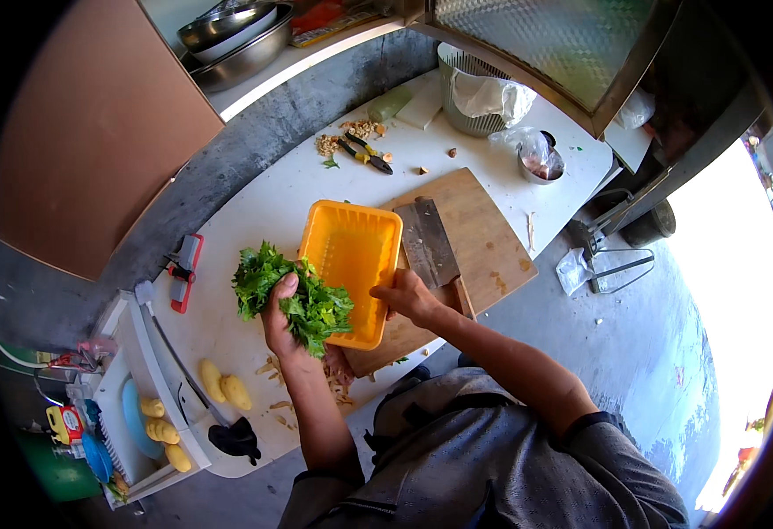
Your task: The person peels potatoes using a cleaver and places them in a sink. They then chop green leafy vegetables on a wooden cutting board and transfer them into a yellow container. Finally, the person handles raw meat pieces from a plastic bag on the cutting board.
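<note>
Leafy greens (267,275) held over white table (241,225), at left edge of yellow basket (355,208); cutting board (496,251) with cleaver (430,240) alongside, grey floor (638,353) beyond; left hand (282,324) closed round greens, thumb up, right hand (411,298) gripping basket's right rim

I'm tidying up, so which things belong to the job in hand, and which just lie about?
Seemingly in use:
- leafy greens in left hand
- orange tray in right hand
- perhaps cleaver, cutting board

Seemingly lying about:
- pliers
- potatoes

The basket (344,251) is glossy plastic, the board (485,225) matt wood.
</note>
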The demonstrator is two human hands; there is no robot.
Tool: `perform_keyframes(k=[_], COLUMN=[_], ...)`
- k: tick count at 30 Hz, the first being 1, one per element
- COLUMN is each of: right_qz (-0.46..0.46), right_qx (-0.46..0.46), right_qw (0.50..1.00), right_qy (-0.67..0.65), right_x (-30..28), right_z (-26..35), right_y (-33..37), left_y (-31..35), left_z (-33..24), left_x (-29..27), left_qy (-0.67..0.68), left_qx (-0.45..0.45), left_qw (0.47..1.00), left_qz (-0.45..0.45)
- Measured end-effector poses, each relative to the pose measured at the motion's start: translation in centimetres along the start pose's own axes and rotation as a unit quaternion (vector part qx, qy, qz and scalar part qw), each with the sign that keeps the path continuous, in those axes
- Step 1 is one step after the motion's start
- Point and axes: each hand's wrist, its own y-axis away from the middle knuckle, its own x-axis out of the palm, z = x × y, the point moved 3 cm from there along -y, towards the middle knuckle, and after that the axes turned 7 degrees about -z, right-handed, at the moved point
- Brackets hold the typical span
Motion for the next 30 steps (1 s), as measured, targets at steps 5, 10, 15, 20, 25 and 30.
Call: perform_keyframes(k=[5, 10, 15, 20, 25, 30], right_qz=[0.046, 0.096, 0.005, -0.050, -0.043, -0.056], right_qx=[-0.016, 0.001, -0.202, -0.144, -0.059, -0.049], right_qw=[0.998, 0.994, 0.924, 0.821, 0.870, 0.892], right_qy=[0.039, -0.045, 0.324, 0.550, 0.487, 0.447], right_x=[1.5, -1.2, -8.8, -16.0, -17.4, -18.8], right_z=[1.0, 4.3, 3.3, -2.4, -5.5, -6.8], right_y=[-4.7, -11.9, -11.0, -2.7, -3.2, -5.7], left_y=[-0.6, 0.6, 1.4, 2.5, 1.5, 1.6], left_z=[0.4, 0.9, 1.3, 3.4, 7.1, 8.8], left_x=[-0.9, -0.4, -3.2, -3.5, -2.4, -1.1], left_qy=[-0.013, 0.021, 0.013, 0.036, 0.035, 0.020], left_qx=[0.027, 0.012, 0.060, 0.024, 0.031, 0.033], left_qw=[0.999, 0.999, 0.993, 0.984, 0.980, 0.983], left_qz=[-0.013, -0.049, -0.104, -0.175, -0.191, -0.182])
